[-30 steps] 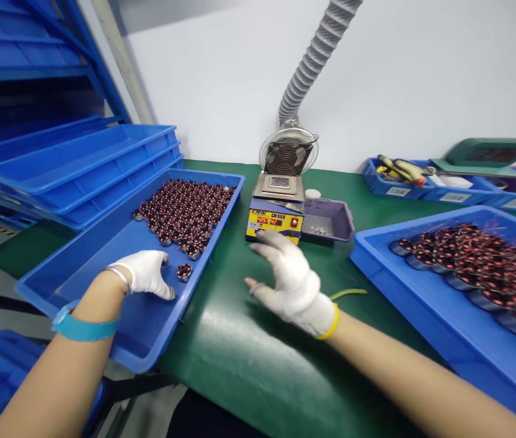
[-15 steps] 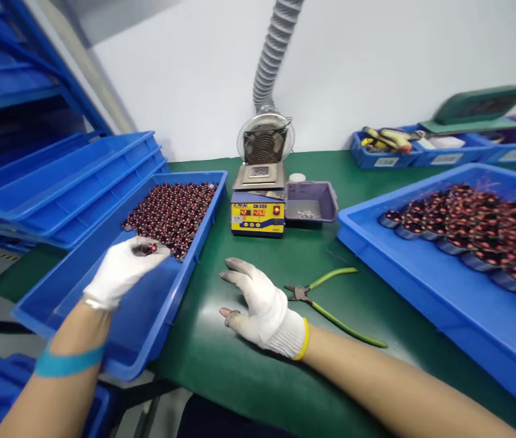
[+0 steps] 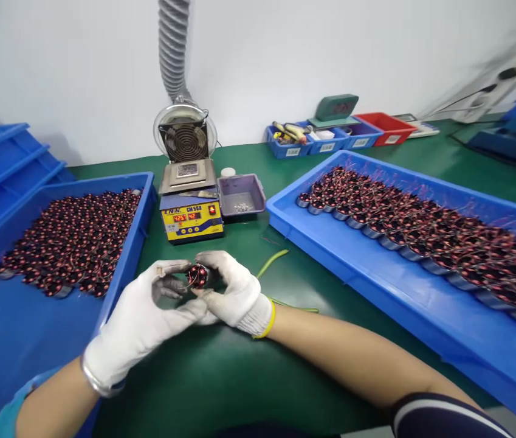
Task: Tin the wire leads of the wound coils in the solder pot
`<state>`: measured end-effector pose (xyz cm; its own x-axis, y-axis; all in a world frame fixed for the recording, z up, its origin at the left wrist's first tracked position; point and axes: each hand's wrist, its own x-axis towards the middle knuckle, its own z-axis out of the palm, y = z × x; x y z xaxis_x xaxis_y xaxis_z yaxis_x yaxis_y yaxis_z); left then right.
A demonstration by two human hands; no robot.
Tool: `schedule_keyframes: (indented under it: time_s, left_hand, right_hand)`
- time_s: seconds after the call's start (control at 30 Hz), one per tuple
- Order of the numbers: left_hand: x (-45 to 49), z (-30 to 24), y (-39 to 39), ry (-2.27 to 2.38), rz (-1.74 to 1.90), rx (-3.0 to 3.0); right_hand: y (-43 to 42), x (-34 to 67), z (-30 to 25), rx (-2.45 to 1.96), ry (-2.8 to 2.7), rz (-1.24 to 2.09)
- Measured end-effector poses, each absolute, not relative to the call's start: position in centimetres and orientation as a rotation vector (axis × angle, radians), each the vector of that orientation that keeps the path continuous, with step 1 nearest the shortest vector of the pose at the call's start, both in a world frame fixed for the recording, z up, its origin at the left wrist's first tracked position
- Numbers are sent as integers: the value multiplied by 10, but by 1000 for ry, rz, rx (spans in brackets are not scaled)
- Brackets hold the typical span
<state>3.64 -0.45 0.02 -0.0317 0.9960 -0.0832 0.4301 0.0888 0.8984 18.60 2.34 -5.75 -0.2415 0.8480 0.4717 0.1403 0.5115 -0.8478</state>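
Note:
A small motor stator (image 3: 197, 276) with copper windings is between my two gloved hands, above the green bench. My right hand (image 3: 234, 286) is closed round its right side, thumb below and fingers above. On the other side, the fingertips of my left hand (image 3: 143, 304) curl against the stator's left edge, and the left thumb reaches under it to the right thumb. Behind my right hand lie cutting pliers with green handles (image 3: 272, 261); their jaws are hidden.
Many stators fill part of a blue tray (image 3: 148, 188) on the left. Another blue tray (image 3: 285, 210) on the right holds rows of stators with loose wire ends. A yellow-fronted solder pot (image 3: 192, 222) stands behind my hands, beside a purple bin (image 3: 258, 194). Small parts bins (image 3: 326, 147) line the wall.
My left hand has brought the stator from the left tray to the middle, where my right hand, open before, has closed on it. The view has turned right.

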Motion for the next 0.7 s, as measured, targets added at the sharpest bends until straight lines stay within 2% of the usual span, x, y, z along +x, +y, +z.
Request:
schedule_keyframes:
  time_s: [0.33, 0.5, 0.57, 0.7]
  left_hand:
    - [26, -1, 4, 1612, 1001, 1347]
    - [11, -3, 8, 1575, 1358, 1205]
    - [7, 2, 7, 1521, 1257, 1255]
    - [-1, 11, 1, 1353, 737, 1585]
  right_hand:
    - [19, 183, -62, -810, -1774, 943]
    - [16, 180, -59, -915, -1718, 1031]
    - [15, 180, -56, -928, -1726, 1035]
    - [17, 184, -54, -892, -1777, 962]
